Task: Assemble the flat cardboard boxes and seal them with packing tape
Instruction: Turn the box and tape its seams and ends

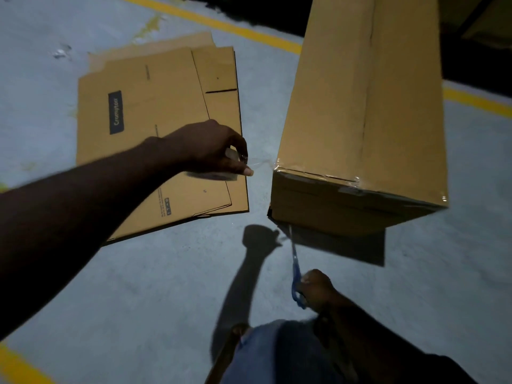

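Sealing nearly done on the assembled box [360,106], taped along its near end. Left hand [205,151] grips the tape roll [231,155] just left of it, with a strand running to its corner. Right hand [315,286] grasps scissors [296,270] below it. Flat boxes [155,134] to its left are not yet assembled.

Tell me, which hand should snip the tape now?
Right. The right hand grips the blue scissors, blades pointing toward the stretched tape. The left hand is busy holding the tape roll, its tape running to the assembled box corner.
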`<act>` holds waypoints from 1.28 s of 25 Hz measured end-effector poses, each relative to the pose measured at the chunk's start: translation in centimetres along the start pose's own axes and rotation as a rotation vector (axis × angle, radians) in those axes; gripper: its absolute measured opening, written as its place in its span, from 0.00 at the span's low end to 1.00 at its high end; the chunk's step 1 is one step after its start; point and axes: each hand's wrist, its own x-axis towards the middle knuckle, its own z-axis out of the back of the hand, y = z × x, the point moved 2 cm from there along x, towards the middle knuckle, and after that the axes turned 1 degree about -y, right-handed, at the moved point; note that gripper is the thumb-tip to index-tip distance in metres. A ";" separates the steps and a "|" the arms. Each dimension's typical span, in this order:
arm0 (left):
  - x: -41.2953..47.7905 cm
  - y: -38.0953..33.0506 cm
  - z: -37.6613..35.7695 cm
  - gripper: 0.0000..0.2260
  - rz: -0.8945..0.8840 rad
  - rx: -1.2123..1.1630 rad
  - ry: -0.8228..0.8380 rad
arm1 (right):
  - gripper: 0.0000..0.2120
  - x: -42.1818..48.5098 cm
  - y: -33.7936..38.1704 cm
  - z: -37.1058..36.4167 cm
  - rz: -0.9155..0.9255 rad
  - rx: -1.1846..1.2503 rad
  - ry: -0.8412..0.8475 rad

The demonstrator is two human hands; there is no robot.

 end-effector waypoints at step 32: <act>-2.0 0.4 -3.0 0.23 0.181 -0.102 -0.083 | 0.09 -2.8 8.9 3.9 0.440 0.580 0.000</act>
